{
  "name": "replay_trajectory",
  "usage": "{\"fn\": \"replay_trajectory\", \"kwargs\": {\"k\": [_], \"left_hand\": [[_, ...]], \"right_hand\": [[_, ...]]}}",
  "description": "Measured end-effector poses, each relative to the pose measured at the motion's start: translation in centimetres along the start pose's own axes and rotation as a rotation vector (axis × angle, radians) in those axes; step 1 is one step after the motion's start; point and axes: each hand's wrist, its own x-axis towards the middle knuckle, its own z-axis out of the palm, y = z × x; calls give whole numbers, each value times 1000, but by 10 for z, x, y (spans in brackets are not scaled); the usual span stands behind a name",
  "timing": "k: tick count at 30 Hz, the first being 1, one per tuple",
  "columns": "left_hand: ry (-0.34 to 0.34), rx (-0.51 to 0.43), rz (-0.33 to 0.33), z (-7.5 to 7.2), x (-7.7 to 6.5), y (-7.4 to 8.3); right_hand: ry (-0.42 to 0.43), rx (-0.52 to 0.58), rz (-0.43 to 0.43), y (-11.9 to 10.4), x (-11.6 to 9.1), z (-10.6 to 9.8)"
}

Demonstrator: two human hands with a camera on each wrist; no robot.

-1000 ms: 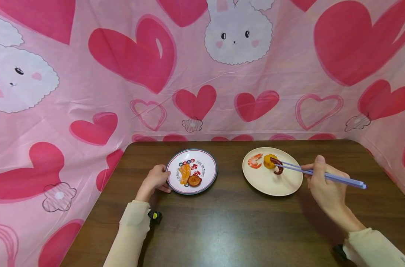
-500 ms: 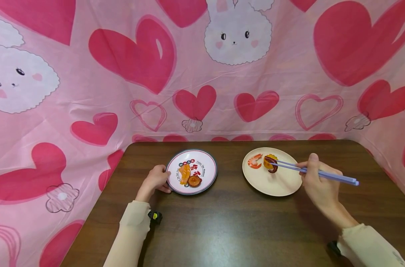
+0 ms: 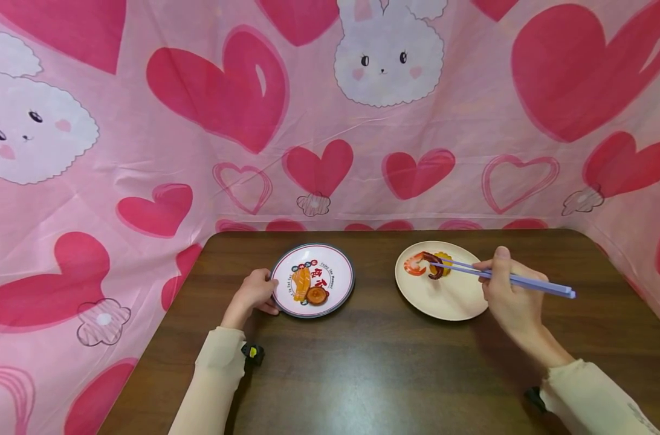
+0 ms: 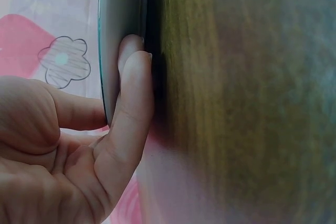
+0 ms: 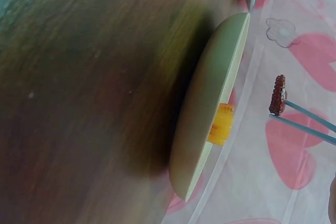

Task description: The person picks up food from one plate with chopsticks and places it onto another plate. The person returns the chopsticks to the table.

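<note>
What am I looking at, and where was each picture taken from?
No machine here: just a person's bare left hand and right hand. The wide picture comes from a camera worn on the head; the sideways ones, from each wrist. On the brown table are a white plate with an orange piece and a round brown piece, and a cream plate with a yellow piece and a shrimp-shaped piece. The left hand grips the white plate's rim; the right holds lilac chopsticks, which pinch a dark red, tentacle-like piece above the cream plate.

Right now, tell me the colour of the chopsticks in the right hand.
The chopsticks are pale lavender-blue, seen best in the head view.
</note>
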Motion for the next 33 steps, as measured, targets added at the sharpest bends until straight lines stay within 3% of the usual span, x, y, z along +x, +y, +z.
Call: {"fn": "replay_trajectory", "kwargs": {"k": [21,33], "left_hand": [[-8,-10,-1,-1,2,-1],[-10,-11,0,0,0,0]], "right_hand": [[-38,17,-18,-13,4,16],[-23,98,-121,-28,8,34]]}}
